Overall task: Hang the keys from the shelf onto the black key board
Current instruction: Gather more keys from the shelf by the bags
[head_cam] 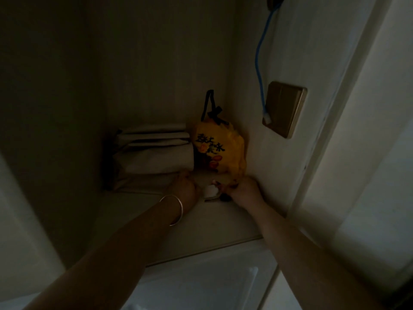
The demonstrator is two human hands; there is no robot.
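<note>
The scene is dim. A small bunch of keys [215, 193] with a white tag and dark fobs lies on the pale shelf [201, 224] between my two hands. My right hand [244, 191] is curled with its fingers touching the right side of the bunch; whether it grips the keys I cannot tell. My left hand [185, 187], with a silver bangle on the wrist, rests fingers-down on the shelf just left of the keys. The black key board is not in view.
A yellow bag [218, 148] with black handles stands in the shelf's back right corner. Folded pale cloth bags [154, 153] are stacked to its left. On the right wall are a brass switch plate [285, 108] and a hanging blue cable [260, 70].
</note>
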